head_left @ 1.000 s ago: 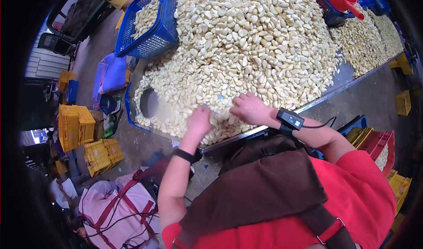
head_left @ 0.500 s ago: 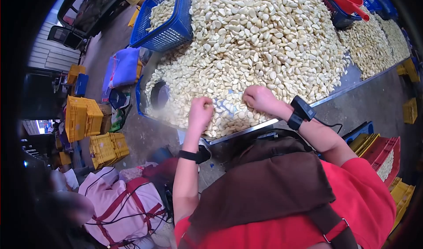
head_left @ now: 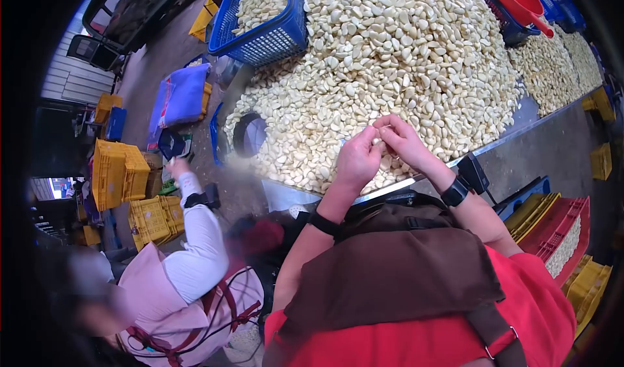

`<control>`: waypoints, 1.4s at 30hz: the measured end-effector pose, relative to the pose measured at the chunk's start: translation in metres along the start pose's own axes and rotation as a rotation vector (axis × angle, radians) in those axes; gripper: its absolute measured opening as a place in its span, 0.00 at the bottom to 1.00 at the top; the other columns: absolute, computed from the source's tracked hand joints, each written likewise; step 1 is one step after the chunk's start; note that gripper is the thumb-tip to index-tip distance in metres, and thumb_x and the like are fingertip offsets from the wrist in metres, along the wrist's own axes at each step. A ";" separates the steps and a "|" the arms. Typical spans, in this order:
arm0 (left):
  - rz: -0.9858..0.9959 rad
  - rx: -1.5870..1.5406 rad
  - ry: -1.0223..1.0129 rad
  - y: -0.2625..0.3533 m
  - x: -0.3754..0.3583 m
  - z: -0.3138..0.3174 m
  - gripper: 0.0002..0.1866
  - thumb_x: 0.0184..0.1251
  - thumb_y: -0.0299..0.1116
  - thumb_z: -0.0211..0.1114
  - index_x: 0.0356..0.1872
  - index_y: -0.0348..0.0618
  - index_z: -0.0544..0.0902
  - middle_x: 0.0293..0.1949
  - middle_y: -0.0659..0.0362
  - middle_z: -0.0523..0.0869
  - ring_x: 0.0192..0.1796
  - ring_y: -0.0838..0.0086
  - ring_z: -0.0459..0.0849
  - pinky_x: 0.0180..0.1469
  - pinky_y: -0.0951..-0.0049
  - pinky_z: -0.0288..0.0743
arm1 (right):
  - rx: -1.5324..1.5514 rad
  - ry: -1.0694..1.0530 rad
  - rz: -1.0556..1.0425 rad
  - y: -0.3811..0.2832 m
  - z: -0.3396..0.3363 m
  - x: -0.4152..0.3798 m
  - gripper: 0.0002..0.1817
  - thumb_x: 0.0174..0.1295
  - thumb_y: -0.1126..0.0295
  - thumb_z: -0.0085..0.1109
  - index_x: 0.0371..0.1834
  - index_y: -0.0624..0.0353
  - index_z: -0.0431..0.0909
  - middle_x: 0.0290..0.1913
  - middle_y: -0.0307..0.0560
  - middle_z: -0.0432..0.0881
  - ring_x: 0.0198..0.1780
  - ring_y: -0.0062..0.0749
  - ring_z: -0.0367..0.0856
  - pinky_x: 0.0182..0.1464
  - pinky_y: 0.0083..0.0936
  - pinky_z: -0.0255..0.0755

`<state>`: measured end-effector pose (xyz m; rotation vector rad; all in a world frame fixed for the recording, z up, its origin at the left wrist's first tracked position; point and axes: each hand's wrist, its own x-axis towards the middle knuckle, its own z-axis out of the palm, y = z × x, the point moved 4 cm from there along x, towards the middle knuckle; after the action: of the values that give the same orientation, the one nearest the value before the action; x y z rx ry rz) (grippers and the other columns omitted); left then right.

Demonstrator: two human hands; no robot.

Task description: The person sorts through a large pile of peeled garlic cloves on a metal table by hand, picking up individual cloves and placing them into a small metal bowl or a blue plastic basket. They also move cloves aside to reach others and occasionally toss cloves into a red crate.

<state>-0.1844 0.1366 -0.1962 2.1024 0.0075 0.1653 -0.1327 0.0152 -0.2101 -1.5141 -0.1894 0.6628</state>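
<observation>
Hands meet just above the near edge of the steel counter [head_left: 513, 130], raised off the great heap of pale peeled garlic cloves [head_left: 403, 55] that covers most of its top. The left hand [head_left: 357, 158] is curled, fingers drawn in toward the palm, and the right hand [head_left: 404, 143] bends toward it so that the fingertips of both come together over a single small clove [head_left: 379, 139]; it looks pinched between them, though it is too small to say which hand bears it. Holding it up clear of the heap probably lets the person look at it closely. Each wrist wears a dark band, the right one with a small black device. At the far left corner of the counter a blue plastic mesh basket [head_left: 263, 29] sits partly filled with cloves, resting against the heap. A red plastic scoop [head_left: 520, 0] lies in another blue basket at the far right. Below the counter's left edge, another person in a pink apron [head_left: 188, 295] reaches up with a white sleeve. Yellow plastic crates [head_left: 120, 178] stand on the floor.
</observation>
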 end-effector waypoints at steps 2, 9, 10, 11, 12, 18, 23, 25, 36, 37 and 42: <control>-0.086 -0.344 -0.064 -0.024 0.003 0.019 0.09 0.58 0.22 0.64 0.38 0.41 0.75 0.21 0.63 0.78 0.20 0.84 0.73 0.21 0.80 0.66 | 0.015 0.058 -0.040 -0.003 -0.001 -0.008 0.09 0.65 0.73 0.48 0.46 0.59 0.71 0.24 0.31 0.70 0.25 0.12 0.65 0.27 0.12 0.61; -0.366 -1.091 -0.341 0.003 0.005 0.009 0.08 0.62 0.19 0.58 0.41 0.42 0.77 0.31 0.57 0.81 0.28 0.78 0.79 0.29 0.79 0.74 | 0.253 0.220 -0.041 -0.011 -0.026 -0.027 0.10 0.65 0.75 0.47 0.48 0.59 0.71 0.23 0.35 0.72 0.24 0.17 0.70 0.27 0.15 0.65; -0.257 -0.579 -0.334 -0.010 0.006 -0.002 0.10 0.59 0.20 0.58 0.41 0.42 0.79 0.33 0.56 0.82 0.31 0.74 0.80 0.32 0.76 0.75 | 0.198 0.263 -0.088 -0.015 -0.043 -0.035 0.09 0.65 0.74 0.49 0.47 0.60 0.72 0.24 0.35 0.73 0.26 0.17 0.71 0.29 0.15 0.67; -0.146 -0.069 -0.315 -0.023 0.005 -0.014 0.12 0.57 0.20 0.58 0.41 0.43 0.81 0.36 0.54 0.82 0.34 0.70 0.82 0.35 0.73 0.76 | 0.030 0.326 -0.116 -0.024 -0.061 -0.052 0.07 0.66 0.72 0.52 0.41 0.61 0.76 0.25 0.34 0.75 0.29 0.16 0.73 0.31 0.14 0.67; -0.183 0.207 -0.258 -0.043 0.000 -0.032 0.13 0.54 0.22 0.58 0.41 0.43 0.82 0.37 0.52 0.82 0.37 0.65 0.82 0.39 0.70 0.76 | -0.272 0.297 -0.051 -0.029 -0.081 -0.070 0.07 0.64 0.70 0.54 0.34 0.63 0.79 0.26 0.35 0.77 0.30 0.17 0.73 0.32 0.17 0.68; -0.341 0.855 0.151 -0.105 0.018 -0.079 0.11 0.51 0.24 0.59 0.37 0.47 0.83 0.42 0.53 0.77 0.44 0.56 0.77 0.45 0.59 0.74 | -1.335 -0.081 0.186 -0.037 -0.105 -0.120 0.14 0.52 0.59 0.58 0.23 0.60 0.82 0.25 0.55 0.80 0.32 0.49 0.80 0.36 0.41 0.73; -0.362 0.810 0.095 -0.116 0.022 -0.079 0.07 0.53 0.27 0.62 0.33 0.47 0.84 0.41 0.53 0.79 0.46 0.57 0.76 0.48 0.62 0.73 | -1.366 -0.261 0.067 -0.021 -0.036 -0.061 0.11 0.54 0.60 0.58 0.26 0.55 0.82 0.24 0.52 0.80 0.31 0.49 0.79 0.34 0.41 0.72; -0.390 0.772 0.102 -0.115 0.021 -0.080 0.06 0.53 0.30 0.64 0.32 0.46 0.85 0.41 0.53 0.81 0.46 0.57 0.75 0.50 0.64 0.72 | -1.313 -0.357 -0.069 -0.028 -0.008 -0.050 0.09 0.54 0.62 0.57 0.30 0.55 0.82 0.26 0.50 0.81 0.32 0.47 0.80 0.35 0.41 0.72; -0.614 -0.867 0.299 -0.066 -0.030 -0.101 0.08 0.56 0.19 0.61 0.37 0.39 0.76 0.28 0.61 0.80 0.31 0.78 0.82 0.25 0.84 0.72 | -0.969 -0.091 -0.354 0.015 0.039 0.074 0.11 0.54 0.75 0.51 0.37 0.58 0.81 0.43 0.55 0.75 0.42 0.52 0.79 0.43 0.40 0.74; -0.623 -0.864 0.304 -0.073 -0.036 -0.106 0.08 0.56 0.19 0.61 0.37 0.39 0.76 0.28 0.61 0.80 0.31 0.78 0.82 0.25 0.84 0.72 | -0.899 -0.066 -0.402 0.000 0.033 0.073 0.10 0.55 0.73 0.51 0.37 0.58 0.81 0.41 0.55 0.75 0.42 0.52 0.79 0.43 0.40 0.74; -0.567 0.263 -0.307 -0.111 -0.046 -0.096 0.11 0.48 0.24 0.65 0.36 0.47 0.82 0.28 0.57 0.78 0.32 0.69 0.80 0.34 0.70 0.74 | -0.904 -0.678 -0.172 0.003 0.092 0.034 0.12 0.58 0.66 0.50 0.40 0.50 0.83 0.36 0.48 0.83 0.43 0.42 0.82 0.45 0.36 0.74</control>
<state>-0.2347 0.2724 -0.2481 2.2756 0.4573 -0.5229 -0.1531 0.1114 -0.2147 -2.0222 -1.2563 1.0008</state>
